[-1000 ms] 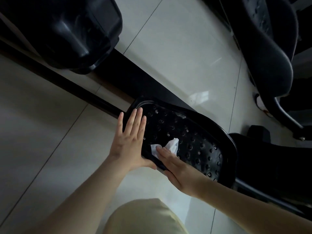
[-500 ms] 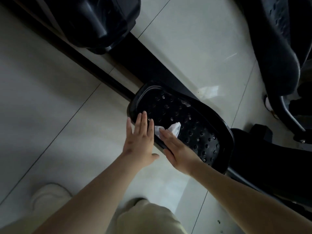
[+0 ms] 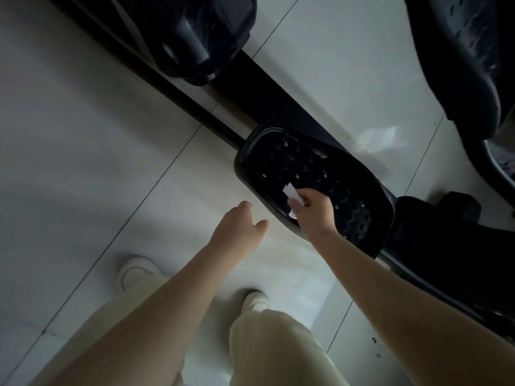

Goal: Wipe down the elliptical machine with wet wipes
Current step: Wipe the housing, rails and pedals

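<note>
One risk: left hand [image 3: 239, 224] loose and empty, the pedal [image 3: 292, 162] may swing under the right hand [image 3: 315, 211] pinching the wet wipe [image 3: 289, 191].

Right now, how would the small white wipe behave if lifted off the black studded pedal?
Probably floppy: the small white wipe sits crumpled in the right hand. Likely very light, as a fingertip grip holds it. It might snag on bumps of the black studded pedal.

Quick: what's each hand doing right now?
Left hand: open, loosely curled, holding nothing.
Right hand: closed, gripping the wet wipe on the foot pedal.
</note>
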